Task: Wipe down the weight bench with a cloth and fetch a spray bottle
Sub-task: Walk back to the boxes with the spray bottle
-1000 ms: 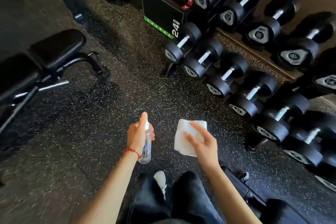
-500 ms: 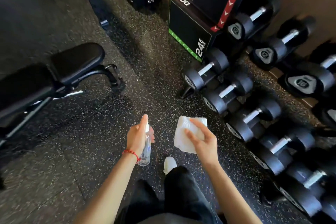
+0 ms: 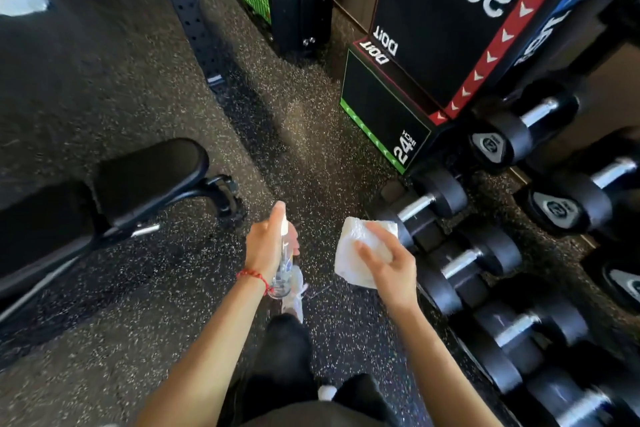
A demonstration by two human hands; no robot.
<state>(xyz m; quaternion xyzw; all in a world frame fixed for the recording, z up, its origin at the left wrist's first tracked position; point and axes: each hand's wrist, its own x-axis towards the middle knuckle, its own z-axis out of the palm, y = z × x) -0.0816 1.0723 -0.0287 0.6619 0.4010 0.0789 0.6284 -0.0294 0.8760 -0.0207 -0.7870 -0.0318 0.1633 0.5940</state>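
Note:
My left hand (image 3: 266, 243) grips a clear spray bottle (image 3: 284, 263) upright, with a finger on its white nozzle. My right hand (image 3: 388, 263) holds a folded white cloth (image 3: 353, 253) in front of me, thumb across its face. Both hands are at waist height over the speckled floor, a short gap between them. The black padded weight bench (image 3: 138, 180) stands to the left, its seat pad nearest me and its backrest running off the left edge.
A row of black dumbbells (image 3: 450, 260) lines the floor on the right. Black plyo boxes (image 3: 433, 55) marked 20 and 24 inch stand ahead on the right. A perforated rack upright (image 3: 187, 7) rises ahead on the left. The bench's foot (image 3: 225, 198) sticks out towards the aisle.
I have walked forward and the view has tilted up: bench, boxes and dumbbells have slid nearer and lower in view. Both hands keep the same hold on bottle and cloth.

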